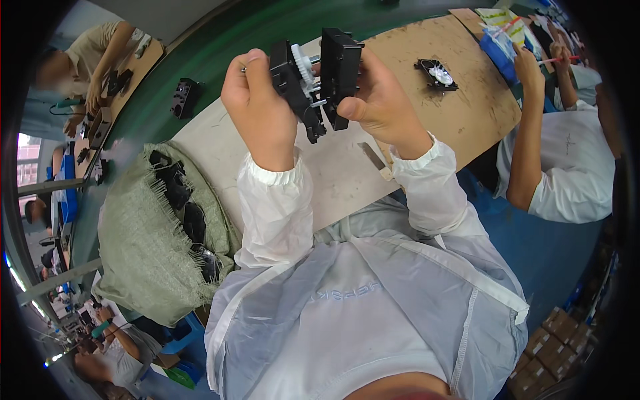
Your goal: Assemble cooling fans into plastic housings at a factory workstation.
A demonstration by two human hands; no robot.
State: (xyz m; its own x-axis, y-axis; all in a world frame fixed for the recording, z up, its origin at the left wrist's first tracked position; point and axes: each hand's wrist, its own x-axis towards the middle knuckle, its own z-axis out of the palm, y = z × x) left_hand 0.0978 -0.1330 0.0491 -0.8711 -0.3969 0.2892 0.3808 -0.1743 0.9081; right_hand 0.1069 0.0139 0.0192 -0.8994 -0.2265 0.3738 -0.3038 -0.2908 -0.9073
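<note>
Above the worktable, my left hand (257, 110) is closed on a black plastic housing half (285, 75). A white gear (303, 65) and metal shafts sit on its inner side. My right hand (387, 107) grips a second black housing half (339, 77), with its thumb on the lower edge and its fingers mostly hidden behind. The two halves face each other with a narrow gap, and shafts show between them. Both forearms are in white sleeves gathered at the wrists.
A black assembly with white gears (438, 75) lies on brown board at right. Another black housing (185, 98) rests on the green belt at left. An open woven sack (160, 233) holds black parts beside the table (327, 190). Co-workers sit on both sides.
</note>
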